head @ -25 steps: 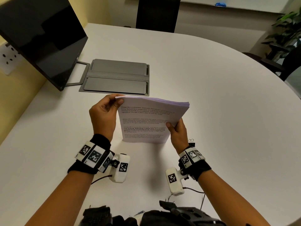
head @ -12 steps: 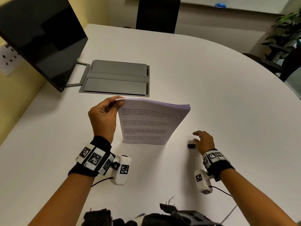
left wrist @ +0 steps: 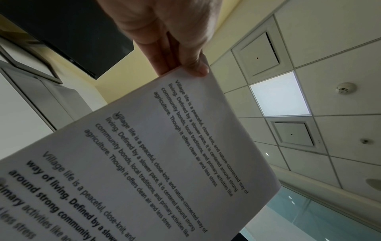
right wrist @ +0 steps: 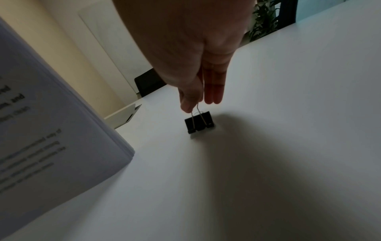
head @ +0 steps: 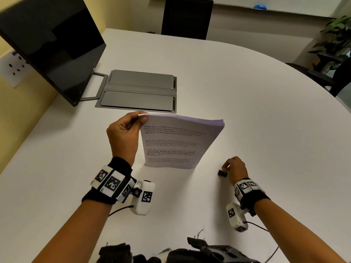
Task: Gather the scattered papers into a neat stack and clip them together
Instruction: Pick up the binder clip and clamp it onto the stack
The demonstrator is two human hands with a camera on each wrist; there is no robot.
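Note:
A stack of printed papers [head: 176,143] stands upright on its bottom edge on the white table [head: 247,103]. My left hand [head: 131,123] pinches its top left corner, thumb in front and fingers behind; the left wrist view shows the same papers [left wrist: 164,154] under my left hand [left wrist: 183,65]. To the right of the stack a black binder clip [head: 222,173] sits on the table. My right hand [head: 230,166] pinches its wire handle between thumb and fingers. In the right wrist view the binder clip [right wrist: 199,122] rests on the table below my right hand [right wrist: 198,101], with the papers [right wrist: 51,130] at the left.
A dark monitor [head: 47,46] stands at the far left, with a grey folded stand or keyboard case [head: 138,92] beside it. A black chair [head: 187,18] is at the table's far side and a plant [head: 334,38] at the far right. Wrist camera cables trail near the table's front edge.
My right hand let go of the stack's right edge, moved right and down to the table, and took the binder clip's handle. My left hand keeps the stack upright.

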